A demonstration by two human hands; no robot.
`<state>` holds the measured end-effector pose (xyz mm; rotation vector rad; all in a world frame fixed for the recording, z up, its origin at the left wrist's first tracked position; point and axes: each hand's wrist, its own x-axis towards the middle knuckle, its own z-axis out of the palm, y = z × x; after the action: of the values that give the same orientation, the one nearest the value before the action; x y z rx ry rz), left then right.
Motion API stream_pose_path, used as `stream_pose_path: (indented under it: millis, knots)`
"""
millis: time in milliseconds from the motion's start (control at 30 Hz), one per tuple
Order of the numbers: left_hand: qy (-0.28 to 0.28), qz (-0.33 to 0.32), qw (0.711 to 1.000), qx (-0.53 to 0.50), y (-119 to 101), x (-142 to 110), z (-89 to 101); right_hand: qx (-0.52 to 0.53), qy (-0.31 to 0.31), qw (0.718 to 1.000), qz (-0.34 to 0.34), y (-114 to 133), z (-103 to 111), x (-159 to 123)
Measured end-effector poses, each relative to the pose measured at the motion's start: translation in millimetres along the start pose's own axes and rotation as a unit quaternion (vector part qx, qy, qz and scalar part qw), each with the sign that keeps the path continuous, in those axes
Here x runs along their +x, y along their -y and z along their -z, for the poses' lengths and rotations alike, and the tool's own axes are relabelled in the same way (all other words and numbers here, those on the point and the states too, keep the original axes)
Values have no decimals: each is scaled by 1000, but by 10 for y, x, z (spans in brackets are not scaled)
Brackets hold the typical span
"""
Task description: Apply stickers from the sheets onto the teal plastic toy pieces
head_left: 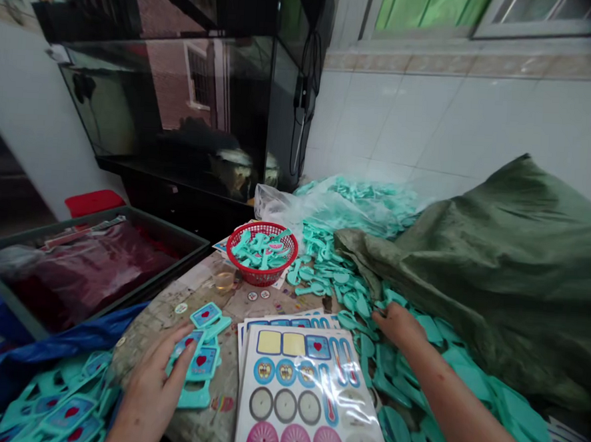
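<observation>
My left hand (153,379) is at the table's left side, its thumb and forefinger closed about a teal plastic toy piece (186,342) with a heart sticker. More teal pieces with heart stickers (203,362) lie overlapped against the fingertips. To the right, my right hand (400,326) reaches into a heap of loose teal plastic pieces (351,291), its fingers bent together; what lies between them is hidden. Between my hands rests a stack of sticker sheets (288,390), printed with yellow squares, a heart, clocks, thermometers and pink half circles.
Behind the sheets stands a red basket (261,277) of teal pieces, beside a small clear cup (224,280). Green cloth (503,260) covers part of the heap. At lower left are stickered pieces (58,406) and a grey crate (194,245). A glass tank (182,107) stands behind.
</observation>
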<state>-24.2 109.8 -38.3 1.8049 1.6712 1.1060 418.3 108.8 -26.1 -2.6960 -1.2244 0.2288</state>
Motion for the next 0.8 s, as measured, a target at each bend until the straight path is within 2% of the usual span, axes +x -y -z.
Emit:
stream_pose_path:
  millis: [100,200,267,333,433,500,600,800]
  knots:
    - [13,48,996,-72,-164,-160,23,40,-8,998,40,0,130,-146]
    - [73,132,973,-174,-395,-317,-15,104,-27,988,115,116,244,-512]
    - [136,180,938,-263,-568,-421,-82,151,-17,973,174,260,268,-840]
    - [204,220,888,-350,-726,-524,-173,195,12,954,229,420,240,-1145]
    - [266,244,843,-399,-877,-663,-318,277,48,924,260,605,124,-1377]
    - [292,229,835,-407,-905,-731,-389,319,52,914,243,660,36,-1342]
    - [325,219,832,-393,-847,-791,-432,341,31,919,197,630,-35,-1129]
    - [325,203,845,-374,-590,-835,-465,346,-25,929,126,399,57,-853]
